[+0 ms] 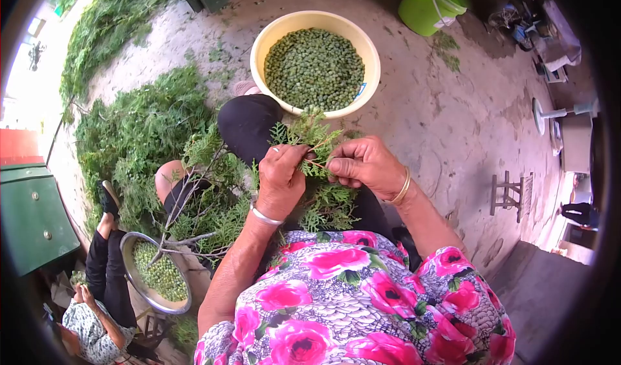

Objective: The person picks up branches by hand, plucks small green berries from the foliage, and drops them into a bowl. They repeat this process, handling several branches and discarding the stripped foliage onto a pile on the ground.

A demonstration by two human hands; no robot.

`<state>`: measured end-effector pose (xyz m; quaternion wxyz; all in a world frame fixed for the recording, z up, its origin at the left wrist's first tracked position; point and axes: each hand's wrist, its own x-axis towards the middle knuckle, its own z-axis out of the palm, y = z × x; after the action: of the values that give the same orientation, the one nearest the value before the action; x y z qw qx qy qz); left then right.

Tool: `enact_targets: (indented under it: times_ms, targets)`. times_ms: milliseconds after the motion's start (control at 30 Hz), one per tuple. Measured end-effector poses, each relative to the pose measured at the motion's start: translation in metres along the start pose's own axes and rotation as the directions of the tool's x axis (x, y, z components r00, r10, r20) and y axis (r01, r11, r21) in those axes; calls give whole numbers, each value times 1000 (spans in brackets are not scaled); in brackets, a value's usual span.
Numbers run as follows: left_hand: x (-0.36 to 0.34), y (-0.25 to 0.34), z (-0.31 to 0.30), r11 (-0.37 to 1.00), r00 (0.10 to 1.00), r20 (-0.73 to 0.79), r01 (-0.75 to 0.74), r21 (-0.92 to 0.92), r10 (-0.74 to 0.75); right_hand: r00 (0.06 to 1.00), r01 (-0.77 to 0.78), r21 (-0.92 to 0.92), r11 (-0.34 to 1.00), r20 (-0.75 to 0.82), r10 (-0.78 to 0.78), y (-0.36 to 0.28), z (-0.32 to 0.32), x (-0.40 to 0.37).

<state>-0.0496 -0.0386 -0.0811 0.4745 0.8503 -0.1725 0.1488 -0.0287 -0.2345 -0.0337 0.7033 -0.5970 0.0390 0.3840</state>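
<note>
My left hand (283, 179), with a ring and a silver bangle, is closed around a leafy green arborvitae sprig (310, 132) above my lap. Its flat, scaly foliage spreads above and below my fingers. My right hand (370, 166), with a gold bangle, pinches at the sprig's thin stem with thumb and forefinger; whether a cone is also between the fingertips is hidden. Ahead of my knees, a cream basin (259, 58) holds a heap of small green cones (314, 67).
Cut arborvitae branches (145, 132) are piled on the left. A metal basin (184, 300) of green cones is at lower left, near a seated person (97, 320). A green bucket (420, 9) stands at upper right, a small wooden stool (510, 195) at right.
</note>
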Motion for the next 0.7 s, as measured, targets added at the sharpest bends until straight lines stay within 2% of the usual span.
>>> enact_targets:
  times_ms: [67, 167, 200, 233, 267, 300, 367, 400, 433, 467, 500, 533, 567, 600, 633, 700]
  targets:
    - [-1, -2, 2, 1000, 1000, -5, -2, 3, 2, 999, 44, -51, 998, -18, -45, 1, -1, 0]
    - [-2, -3, 2, 997, 997, -58, 49, -65, -53, 991, 90, 3, 996, -100, -90, 1, 2, -4]
    - [0, 1, -1, 972, 974, -23, 222, -74, -224, 991, 90, 4, 996, -99, -89, -1, 1, -6]
    - [1, 5, -5, 918, 921, 13, 389, -76, -390, 986, 142, 121, 983, -103, -130, -5, -2, -9]
    - [5, 6, -10, 878, 893, -30, 435, -200, -449, 980, 190, 236, 953, -111, -168, -8, -5, -13]
    - [6, -3, -13, 844, 875, -36, 453, -287, -482, 980, 190, 237, 953, -110, -168, -12, -7, -15]
    - [-4, -28, -9, 645, 842, -2, 412, -644, -539, 926, 371, 222, 902, -170, -339, -23, -16, -15]
    - [-4, -25, -11, 648, 844, -1, 411, -642, -536, 900, 421, 131, 898, -183, -395, -28, -24, -12]
    - [-3, -19, -13, 505, 789, 12, 404, -763, -614, 898, 424, 132, 896, -186, -398, -34, -30, -5]
    - [-3, -15, -15, 346, 728, 42, 375, -860, -684, 847, 495, 116, 861, -283, -450, -39, -37, 3]
    - [-4, -14, -17, 346, 730, 45, 376, -860, -682, 785, 561, 93, 822, -375, -493, -44, -45, 12]
    - [-5, -15, -21, 293, 741, 60, 336, -895, -668, 783, 563, 93, 821, -377, -494, -43, -58, 24]
    - [-6, -16, -24, 237, 753, 74, 296, -925, -654, 574, 557, -482, 677, -366, -733, -37, -75, 39]
    - [-7, -17, -26, 220, 752, 68, 276, -936, -656, 386, 329, -891, 314, -177, -905, -37, -78, 46]
    - [-9, -17, -27, 221, 752, 66, 275, -936, -656, 386, 330, -890, 314, -176, -906, -33, -76, 48]
    - [-13, -16, -31, 179, 762, 76, 245, -953, -643, 592, 104, -869, 484, -337, -732, -20, -60, 53]
